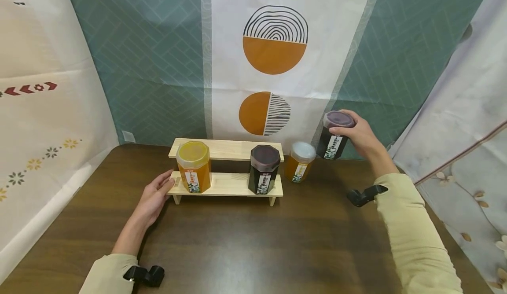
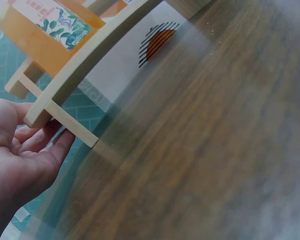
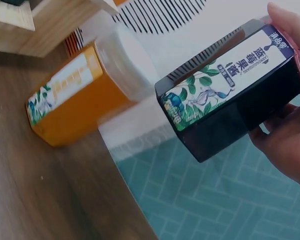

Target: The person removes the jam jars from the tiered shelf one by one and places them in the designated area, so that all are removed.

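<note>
My right hand (image 1: 362, 135) grips a dark jam jar (image 3: 235, 85) near its purple lid, thumb and fingers on either side. This jar is tilted and held off the table, right of the rack. My left hand (image 1: 153, 197) holds the left end of the two-step wooden rack (image 1: 229, 184); in the left wrist view its fingers curl about the lower board's end. On the lower step stand an orange jar (image 1: 200, 175) with a yellow lid, at the left, and another dark jar (image 1: 262, 175), at the right. A white-lidded orange jar (image 3: 85, 100) stands on the table just right of the rack.
The brown wooden table (image 1: 237, 250) runs back to a teal and white patterned cloth (image 1: 166, 65). Pale patterned cloths hang at the left (image 1: 51, 122) and right (image 1: 463, 153) sides. The rack's upper board (image 1: 233, 149) sits behind the lower one.
</note>
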The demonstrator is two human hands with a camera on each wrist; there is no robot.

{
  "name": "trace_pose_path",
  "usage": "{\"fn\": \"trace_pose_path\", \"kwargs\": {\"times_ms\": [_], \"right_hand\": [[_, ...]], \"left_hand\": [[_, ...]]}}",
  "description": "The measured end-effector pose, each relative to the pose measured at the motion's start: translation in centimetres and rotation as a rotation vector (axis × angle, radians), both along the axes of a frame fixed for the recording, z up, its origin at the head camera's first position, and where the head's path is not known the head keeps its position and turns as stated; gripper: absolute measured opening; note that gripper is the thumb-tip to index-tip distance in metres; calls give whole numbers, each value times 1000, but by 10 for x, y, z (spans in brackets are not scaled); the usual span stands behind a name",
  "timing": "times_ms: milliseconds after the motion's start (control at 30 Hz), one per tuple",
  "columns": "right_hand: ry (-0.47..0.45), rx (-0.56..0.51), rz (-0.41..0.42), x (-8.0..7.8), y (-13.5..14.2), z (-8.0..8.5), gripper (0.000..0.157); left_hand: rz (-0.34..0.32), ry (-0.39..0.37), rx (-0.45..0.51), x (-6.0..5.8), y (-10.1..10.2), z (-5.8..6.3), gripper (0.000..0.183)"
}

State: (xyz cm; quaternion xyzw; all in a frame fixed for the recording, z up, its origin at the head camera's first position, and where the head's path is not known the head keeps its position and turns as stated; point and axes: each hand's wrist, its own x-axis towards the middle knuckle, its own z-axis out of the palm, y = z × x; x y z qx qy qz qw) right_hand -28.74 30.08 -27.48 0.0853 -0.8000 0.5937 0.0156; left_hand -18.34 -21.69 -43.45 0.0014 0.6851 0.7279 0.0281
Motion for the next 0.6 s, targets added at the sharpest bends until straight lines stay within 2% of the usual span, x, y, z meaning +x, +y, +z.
{"fn": "trace_pose_path", "kwargs": {"times_ms": [67,200,367,600], "right_hand": [[-15,15,7,2,6,-2,58],[-38,122,24,3,15,-9,62],[-35,259,27,3,27,-29,69],[-57,247,51,5,40,-62,70]], "left_hand": [[-2,2,5,0,0,-1,61],[3,7,11,0,-1,0,60],[0,6,11,0,-1,0,61],[-8,11,-4,0,-1,0,62]]}}
